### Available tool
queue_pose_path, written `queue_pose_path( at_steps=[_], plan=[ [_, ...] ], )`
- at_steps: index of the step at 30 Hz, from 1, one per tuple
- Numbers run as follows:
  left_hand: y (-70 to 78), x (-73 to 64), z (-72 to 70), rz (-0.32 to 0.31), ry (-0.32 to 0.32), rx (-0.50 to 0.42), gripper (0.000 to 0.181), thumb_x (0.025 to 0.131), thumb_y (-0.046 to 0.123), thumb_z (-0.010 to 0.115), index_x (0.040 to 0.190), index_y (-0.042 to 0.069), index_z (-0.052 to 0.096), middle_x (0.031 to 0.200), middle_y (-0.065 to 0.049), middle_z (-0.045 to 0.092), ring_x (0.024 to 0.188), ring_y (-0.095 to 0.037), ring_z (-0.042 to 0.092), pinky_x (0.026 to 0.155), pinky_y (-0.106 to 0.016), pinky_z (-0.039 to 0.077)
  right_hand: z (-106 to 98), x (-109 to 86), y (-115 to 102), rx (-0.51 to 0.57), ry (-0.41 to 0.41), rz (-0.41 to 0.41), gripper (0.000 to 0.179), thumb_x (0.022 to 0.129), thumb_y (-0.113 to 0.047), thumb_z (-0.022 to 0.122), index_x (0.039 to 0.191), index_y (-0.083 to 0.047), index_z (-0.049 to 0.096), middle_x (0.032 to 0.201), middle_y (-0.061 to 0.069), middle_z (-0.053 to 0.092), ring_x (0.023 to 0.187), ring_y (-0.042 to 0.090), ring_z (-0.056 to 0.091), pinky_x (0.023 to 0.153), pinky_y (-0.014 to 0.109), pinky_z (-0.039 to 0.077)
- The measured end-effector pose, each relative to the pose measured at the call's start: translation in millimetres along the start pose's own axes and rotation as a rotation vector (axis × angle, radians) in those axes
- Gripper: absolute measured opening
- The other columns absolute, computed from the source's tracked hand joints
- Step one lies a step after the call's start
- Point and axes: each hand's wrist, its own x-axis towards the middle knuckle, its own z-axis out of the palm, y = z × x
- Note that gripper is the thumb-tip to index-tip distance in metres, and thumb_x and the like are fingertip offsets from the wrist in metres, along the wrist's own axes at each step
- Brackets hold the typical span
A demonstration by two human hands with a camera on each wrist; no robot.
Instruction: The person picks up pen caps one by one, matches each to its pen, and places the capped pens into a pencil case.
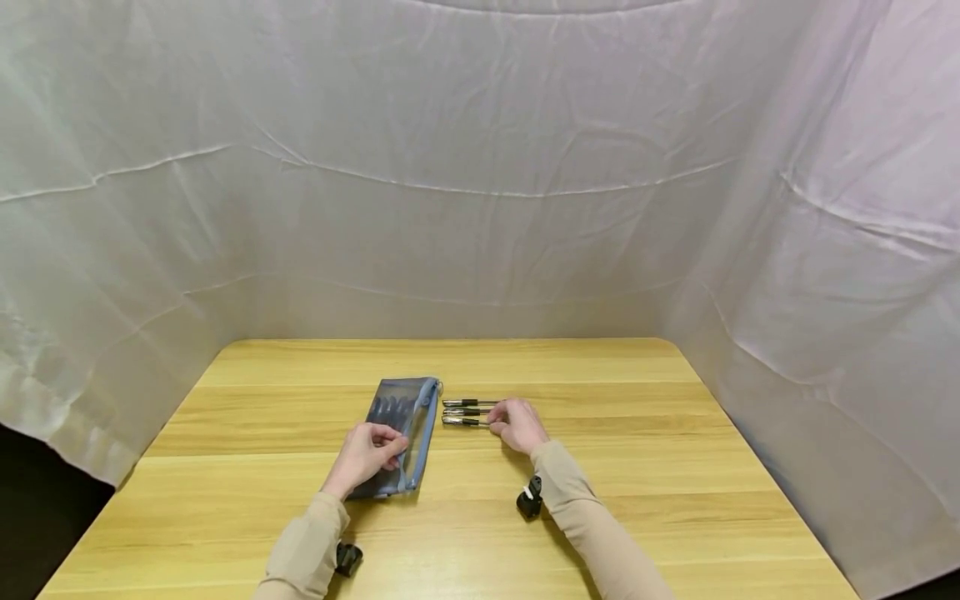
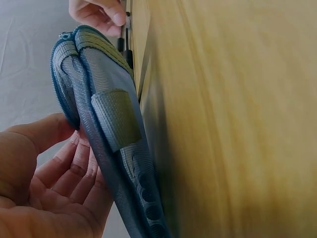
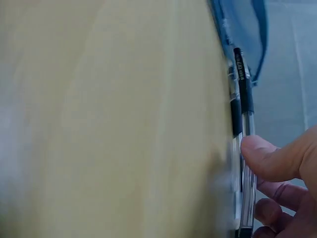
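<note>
A blue zippered pencil pouch (image 1: 393,408) of see-through mesh lies on the left half of the table, its zip side facing right. My left hand (image 1: 369,454) pinches the edge of its opening between thumb and fingers, and the mouth gapes there. Dark rounded shapes (image 2: 148,196) show along the pouch's side. To the right of the pouch, three black-and-clear pens (image 1: 465,412) lie side by side. My right hand (image 1: 520,425) is over their right ends. Its thumb and fingers pinch the clear barrel of one pen (image 3: 246,94), whose black end points toward the pouch.
The wooden table (image 1: 645,467) has rounded far corners. Pale grey cloth (image 1: 480,242) hangs behind it and along both sides. A small black camera (image 1: 529,498) is worn on the right wrist, another black camera (image 1: 348,558) on the left.
</note>
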Motion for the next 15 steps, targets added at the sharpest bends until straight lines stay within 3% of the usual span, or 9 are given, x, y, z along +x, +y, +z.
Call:
queue_pose_path(
  at_steps=[7, 15],
  plan=[
    [-0.1, 0.8, 1.3, 0.004, 0.0, -0.009, 0.018, 0.095, 0.007, 0.067, 0.098, -0.009, 0.073, 0.076, -0.013, 0.073, 0.06, -0.018, 0.069, 0.06, -0.029, 0.061, -4.8, -2.2, -3.1, 0.282, -0.028, 0.067, 0.011, 0.091, 0.002, 0.065, 0.1, 0.002, 0.071, 0.091, 0.014, 0.068, 0.079, 0.016, 0.057, 0.07, 0.025, 0.049],
    [-1.3, 1.8, 2.4, 0.002, 0.003, -0.011, 0.017, 0.095, 0.007, 0.067, 0.099, -0.009, 0.073, 0.075, -0.012, 0.073, 0.06, -0.017, 0.069, 0.06, -0.028, 0.061, -10.9, -4.3, -5.1, 0.388, -0.079, 0.066, 0.019, 0.096, 0.001, 0.058, 0.111, 0.01, 0.065, 0.097, 0.026, 0.068, 0.077, 0.017, 0.059, 0.066, 0.022, 0.05]
  ],
)
